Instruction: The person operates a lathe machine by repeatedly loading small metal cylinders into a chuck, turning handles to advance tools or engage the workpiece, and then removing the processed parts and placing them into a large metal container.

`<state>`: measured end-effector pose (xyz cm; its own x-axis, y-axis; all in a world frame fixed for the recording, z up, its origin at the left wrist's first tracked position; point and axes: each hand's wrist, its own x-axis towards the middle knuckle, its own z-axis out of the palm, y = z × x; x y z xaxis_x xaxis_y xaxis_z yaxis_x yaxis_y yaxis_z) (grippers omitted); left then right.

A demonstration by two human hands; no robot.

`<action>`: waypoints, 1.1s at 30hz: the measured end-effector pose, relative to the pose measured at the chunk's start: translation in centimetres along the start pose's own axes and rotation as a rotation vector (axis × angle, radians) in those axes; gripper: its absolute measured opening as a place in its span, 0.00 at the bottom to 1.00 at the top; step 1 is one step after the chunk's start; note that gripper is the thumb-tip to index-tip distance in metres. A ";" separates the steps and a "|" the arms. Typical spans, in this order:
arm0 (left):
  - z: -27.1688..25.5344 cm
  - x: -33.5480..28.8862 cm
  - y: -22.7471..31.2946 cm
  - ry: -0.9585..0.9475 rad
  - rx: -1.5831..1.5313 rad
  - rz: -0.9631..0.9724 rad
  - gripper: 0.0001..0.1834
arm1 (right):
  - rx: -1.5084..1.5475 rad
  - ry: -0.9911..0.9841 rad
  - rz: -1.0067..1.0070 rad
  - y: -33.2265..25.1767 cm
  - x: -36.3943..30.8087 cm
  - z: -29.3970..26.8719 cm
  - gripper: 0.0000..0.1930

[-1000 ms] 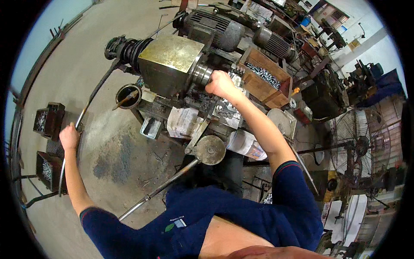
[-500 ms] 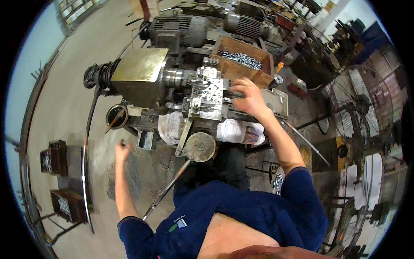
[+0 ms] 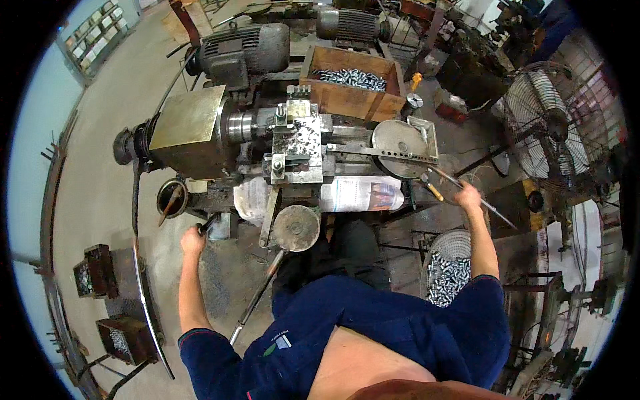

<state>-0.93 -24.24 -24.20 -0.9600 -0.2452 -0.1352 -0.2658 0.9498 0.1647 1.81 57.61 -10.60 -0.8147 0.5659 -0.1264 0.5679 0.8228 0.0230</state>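
- Head view: a person stands at a lathe point(image 3: 267, 143), both arms reaching out from the lower edge, dark blue sleeves ending at the upper arms.
- The left hand point(image 3: 193, 238) is closed around a short dark handle point(image 3: 208, 225) low on the machine's left front; the fingers point(image 3: 187, 235) are curled together over it, in a full grip rather than a pinch.
- That handle runs up and to the right from the fist, toward the machine body, so its long axis points at the bed.
- The right hand point(image 3: 469, 197) is well apart, off to the right, closed on a thin long lever point(image 3: 460, 183) that slants from the round plate point(image 3: 399, 139) down to the right, past the hand.
- The right fingers appear wrapped round the lever; how tightly cannot be told at this size.
- Of the two hands, the left is nearer the handwheel point(image 3: 297, 227), which sits between them at the front of the bed.
- A long bar point(image 3: 257, 293) slants from below the handwheel down to the left, untouched.
- Behind the machine stands a wooden box point(image 3: 353, 100) of small metal parts; a wire basket point(image 3: 448, 267) of similar parts sits under the right forearm.
- A fan point(image 3: 550, 130) stands at the far right.
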 end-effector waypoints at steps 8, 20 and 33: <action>4.7 -4.7 -8.4 -0.309 -0.303 -0.179 0.23 | -0.200 0.147 0.074 3.9 -0.9 3.7 0.18; 4.8 -7.3 -9.0 -0.378 -0.585 -0.336 0.21 | 0.181 0.039 -0.112 -1.3 -18.7 7.3 0.17; 3.7 -5.1 -4.2 -0.340 -0.622 -0.194 0.20 | 0.302 -0.086 -0.056 -4.3 -20.7 5.2 0.17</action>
<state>5.41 -26.25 -27.86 -0.8372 -0.2280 -0.4972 -0.5259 0.5852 0.6172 16.81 42.06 -13.21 -0.8401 0.5029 -0.2033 0.5421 0.7923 -0.2801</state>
